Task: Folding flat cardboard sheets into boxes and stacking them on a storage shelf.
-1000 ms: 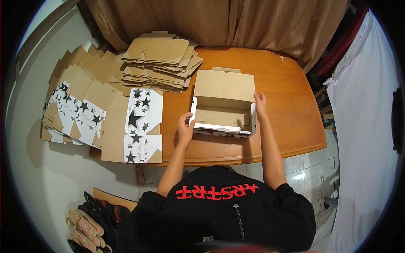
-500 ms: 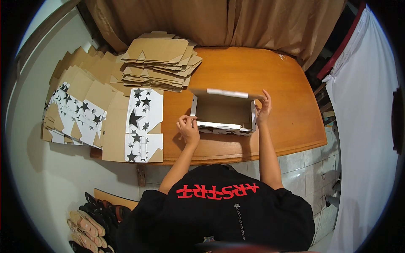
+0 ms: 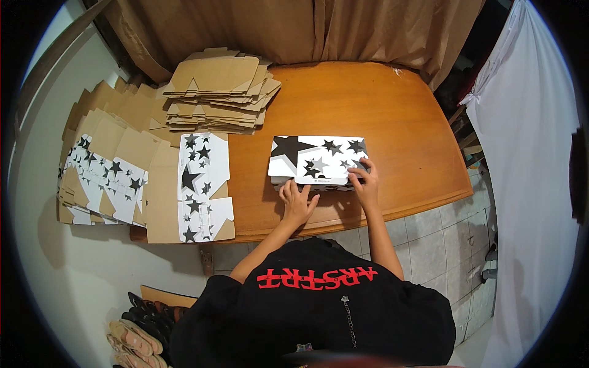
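A white cardboard box (image 3: 334, 153) printed with black and grey stars lies on the wooden table in front of me, its lid down over the top. My left hand (image 3: 297, 205) touches the box's near side left of its middle, fingers spread and not gripping. Over the lid's near right corner, my right hand (image 3: 367, 187) rests bent, parted fingertips on the star print. Part of the near side is hidden behind my hands and the lid's front edge.
Left of the box lies a flat star-printed cardboard blank (image 3: 205, 184), with more overlapping blanks (image 3: 113, 165) beyond it. A stack of folded brown cardboard (image 3: 215, 92) stands at the table's (image 3: 343, 98) far left. Brown curtains (image 3: 294, 30) hang behind; sandals (image 3: 138, 337) lie lower left.
The lid has swung down toward me and now covers the box's inside. My left hand has moved right along the near side; my right hand has come down from the raised lid to the near right corner.
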A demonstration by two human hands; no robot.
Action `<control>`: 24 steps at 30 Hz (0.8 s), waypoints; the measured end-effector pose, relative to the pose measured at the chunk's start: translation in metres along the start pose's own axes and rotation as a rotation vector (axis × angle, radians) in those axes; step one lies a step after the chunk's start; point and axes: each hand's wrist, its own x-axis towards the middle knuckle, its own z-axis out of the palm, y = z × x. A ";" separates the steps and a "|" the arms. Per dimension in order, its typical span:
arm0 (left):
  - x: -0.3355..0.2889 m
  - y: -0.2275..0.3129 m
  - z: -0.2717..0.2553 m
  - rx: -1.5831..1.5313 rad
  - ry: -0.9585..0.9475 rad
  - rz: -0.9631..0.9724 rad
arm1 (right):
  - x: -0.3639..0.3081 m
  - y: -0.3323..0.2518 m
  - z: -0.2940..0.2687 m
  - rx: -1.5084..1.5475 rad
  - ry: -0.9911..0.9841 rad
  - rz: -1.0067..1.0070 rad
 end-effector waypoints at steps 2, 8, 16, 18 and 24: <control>-0.007 -0.003 0.000 -0.026 -0.016 -0.024 | 0.000 -0.019 -0.002 -0.070 -0.020 -0.039; -0.018 0.001 -0.005 -0.128 0.030 -0.042 | 0.000 -0.027 0.006 -0.181 0.008 -0.049; -0.027 0.002 -0.007 -0.017 -0.062 -0.123 | -0.011 -0.014 0.015 -0.228 0.071 -0.167; -0.027 0.002 -0.007 -0.007 -0.081 -0.128 | -0.012 -0.013 0.018 -0.229 0.091 -0.163; -0.026 0.000 -0.007 0.060 -0.065 -0.137 | -0.016 -0.015 0.023 -0.263 0.134 -0.152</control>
